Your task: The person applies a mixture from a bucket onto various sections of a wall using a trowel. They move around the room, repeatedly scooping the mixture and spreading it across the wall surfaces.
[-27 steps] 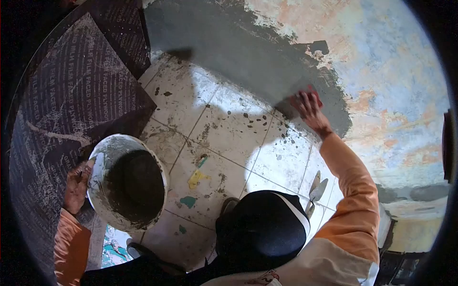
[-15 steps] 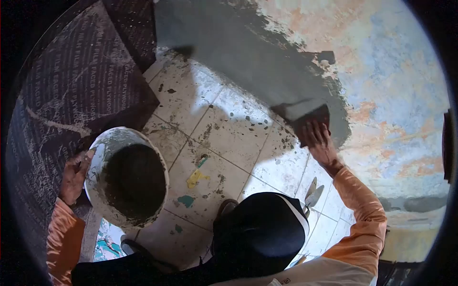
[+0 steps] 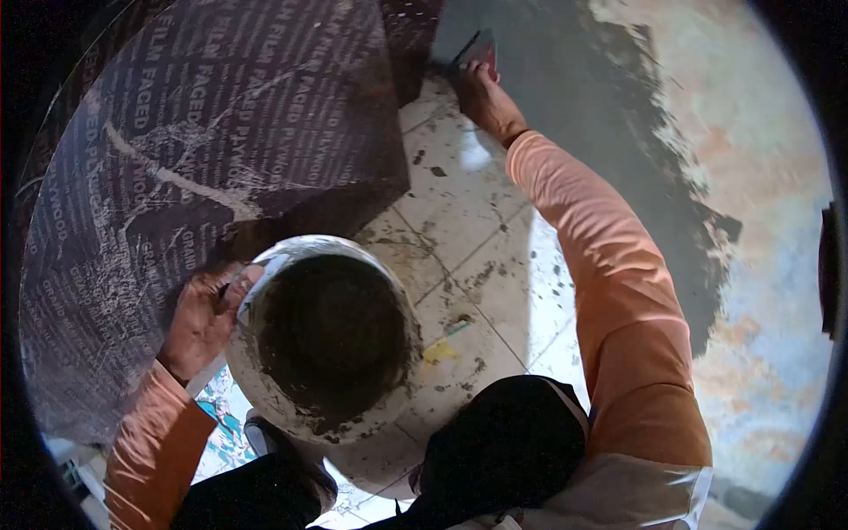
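Note:
My left hand (image 3: pixel 201 320) is closed on the rim of a white bucket (image 3: pixel 256 380), at its left side. Dark grey wet mortar (image 3: pixel 340 331) fills much of the bucket, whose wall is smeared with it. My right arm is stretched far forward, and my right hand (image 3: pixel 488 99) grips a flat plastering scraper (image 3: pixel 477 51) with a bit of red showing. The scraper lies against the fresh grey coat (image 3: pixel 574 115) low on the wall, near the dark plywood. My fingers partly hide the scraper.
A printed film-faced plywood sheet (image 3: pixel 291 115) stands on the left, scratched and dusty. Splattered floor tiles (image 3: pixel 481 256) lie between the bucket and wall, with a yellow scrap (image 3: pixel 440 352) beside the bucket. Patchy bare wall (image 3: pixel 768 230) rises on the right. My knee is in front.
My right hand has swept the scraper forward and left along the wall toward the plywood. The view has shifted, and the bucket sits farther right in it, my left hand still on its rim.

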`<state>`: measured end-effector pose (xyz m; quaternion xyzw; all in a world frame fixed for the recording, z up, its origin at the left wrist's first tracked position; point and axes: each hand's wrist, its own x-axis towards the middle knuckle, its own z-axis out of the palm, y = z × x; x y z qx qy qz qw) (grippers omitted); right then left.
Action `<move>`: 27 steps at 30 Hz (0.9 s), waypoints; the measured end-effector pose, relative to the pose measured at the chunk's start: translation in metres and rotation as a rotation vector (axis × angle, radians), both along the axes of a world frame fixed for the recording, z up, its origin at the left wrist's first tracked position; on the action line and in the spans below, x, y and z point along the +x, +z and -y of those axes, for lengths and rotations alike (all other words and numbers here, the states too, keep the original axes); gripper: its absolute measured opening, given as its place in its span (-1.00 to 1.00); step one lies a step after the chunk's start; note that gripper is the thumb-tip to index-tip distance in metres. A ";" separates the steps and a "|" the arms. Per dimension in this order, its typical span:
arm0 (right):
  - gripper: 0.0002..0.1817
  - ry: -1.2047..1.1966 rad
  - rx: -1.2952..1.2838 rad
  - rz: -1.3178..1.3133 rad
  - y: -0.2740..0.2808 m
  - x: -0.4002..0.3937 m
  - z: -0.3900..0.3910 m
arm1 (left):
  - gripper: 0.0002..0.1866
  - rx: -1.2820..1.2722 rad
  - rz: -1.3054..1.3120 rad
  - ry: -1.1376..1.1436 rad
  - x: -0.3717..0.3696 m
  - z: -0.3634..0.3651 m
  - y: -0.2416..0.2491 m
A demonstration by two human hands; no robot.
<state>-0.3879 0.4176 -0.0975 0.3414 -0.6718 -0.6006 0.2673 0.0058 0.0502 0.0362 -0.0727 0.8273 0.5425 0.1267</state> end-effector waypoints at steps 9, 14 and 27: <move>-0.47 -0.142 0.105 -0.140 -0.018 -0.072 0.010 | -0.67 0.036 0.064 0.091 -0.008 -0.005 0.000; -0.44 -0.111 0.068 -0.057 0.002 -0.030 -0.036 | -0.66 -0.086 0.070 0.032 -0.010 -0.010 0.006; -0.41 -0.259 0.106 0.216 0.015 0.156 -0.241 | -0.61 -0.121 0.017 -0.089 -0.005 0.006 0.000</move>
